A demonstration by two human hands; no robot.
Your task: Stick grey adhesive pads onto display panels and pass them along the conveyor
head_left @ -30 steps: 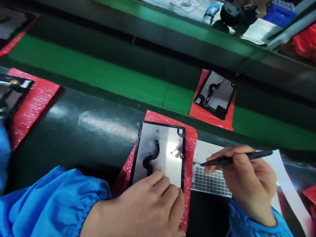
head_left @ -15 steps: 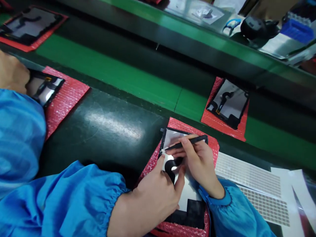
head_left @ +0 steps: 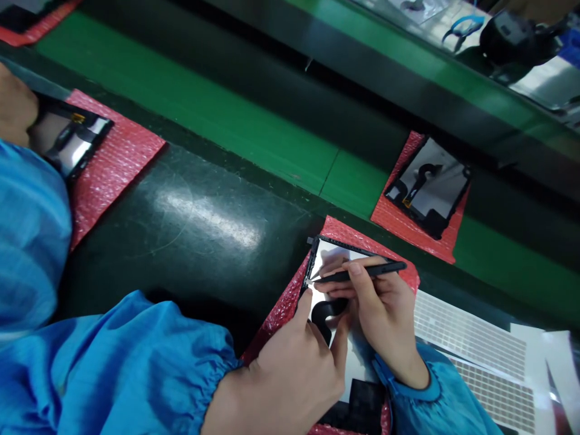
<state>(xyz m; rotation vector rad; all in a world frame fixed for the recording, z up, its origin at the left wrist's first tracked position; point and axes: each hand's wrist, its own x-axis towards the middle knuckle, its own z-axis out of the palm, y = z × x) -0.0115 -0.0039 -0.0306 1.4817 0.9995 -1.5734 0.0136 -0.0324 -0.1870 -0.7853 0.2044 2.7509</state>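
Note:
A black-framed panel [head_left: 327, 257] with a silvery back and a curved black flex cable [head_left: 327, 311] lies on a red bubble-wrap sheet [head_left: 285, 302] in front of me. My left hand [head_left: 294, 368] rests on the panel's near part, forefinger and thumb spread beside the cable. My right hand [head_left: 385, 314] is closed on black tweezers [head_left: 362, 273], whose tip touches the panel's left edge near its top.
A sheet of small grey stickers [head_left: 471, 329] lies to the right. Another panel on red wrap [head_left: 428, 187] sits on the green conveyor belt [head_left: 203, 115]. At far left another person's hand [head_left: 16, 106] and blue sleeve [head_left: 31, 229] are over a third panel [head_left: 67, 142].
My right hand has carried the tweezers from the sticker sheet to the panel's upper left edge. My left hand shifted from lying flat on the panel to fingers beside the cable.

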